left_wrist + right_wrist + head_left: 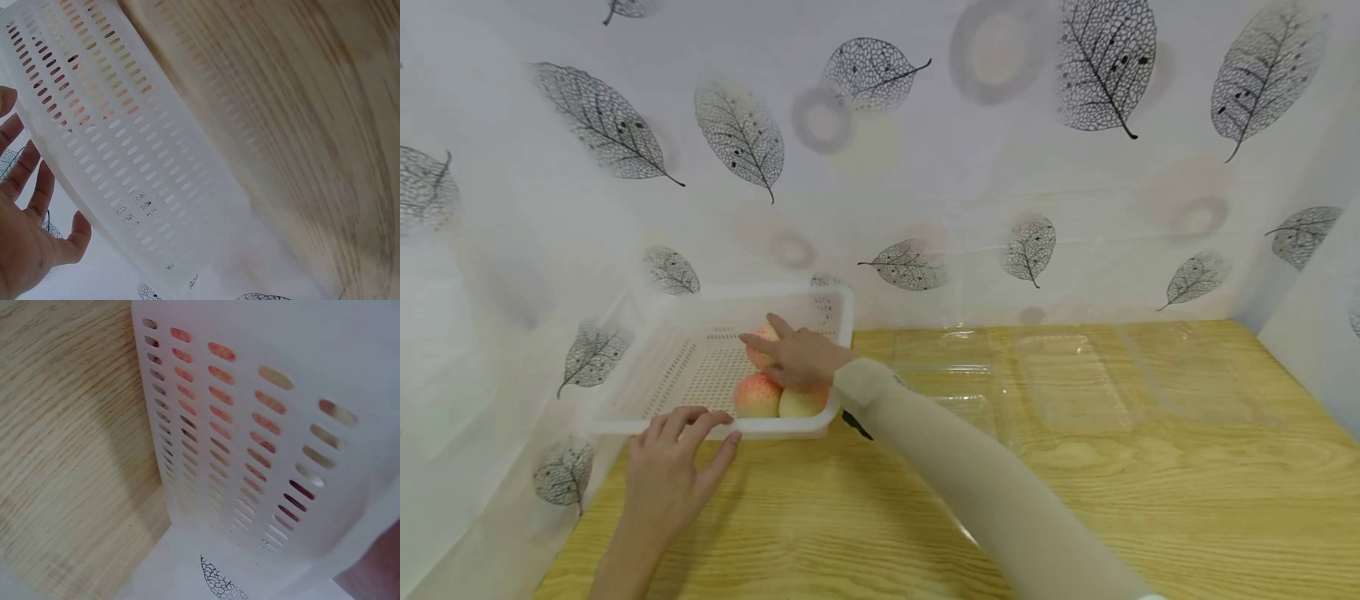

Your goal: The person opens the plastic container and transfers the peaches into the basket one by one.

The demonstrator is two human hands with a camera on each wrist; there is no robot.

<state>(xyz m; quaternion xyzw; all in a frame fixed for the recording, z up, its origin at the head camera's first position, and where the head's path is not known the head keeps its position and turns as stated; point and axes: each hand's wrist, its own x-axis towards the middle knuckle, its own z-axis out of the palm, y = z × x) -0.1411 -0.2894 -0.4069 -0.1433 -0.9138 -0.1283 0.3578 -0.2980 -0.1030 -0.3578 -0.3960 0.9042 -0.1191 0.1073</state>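
Note:
A white plastic basket (700, 358) with slotted walls holds several red-and-yellow peaches at its right end. My right hand (801, 354) reaches over the right rim and grips one peach (754, 357), its fingers spread across the top. Two others, a redder peach (757, 396) and a yellower peach (802, 403), lie nearer the front wall. My left hand (666, 467) rests on the front rim, fingertips on the edge and thumb beside it. In the left wrist view its fingers (28, 165) are along the rim. Through the slotted wall (231, 419) in the right wrist view, red and yellow skin shows.
Clear plastic trays stand right of the basket on the wooden table (1150, 508): one tray (943, 367) partly behind the right forearm, another tray (1075, 379), and a third tray (1202, 375). Leaf-patterned sheeting (925, 183) rises behind and on both sides.

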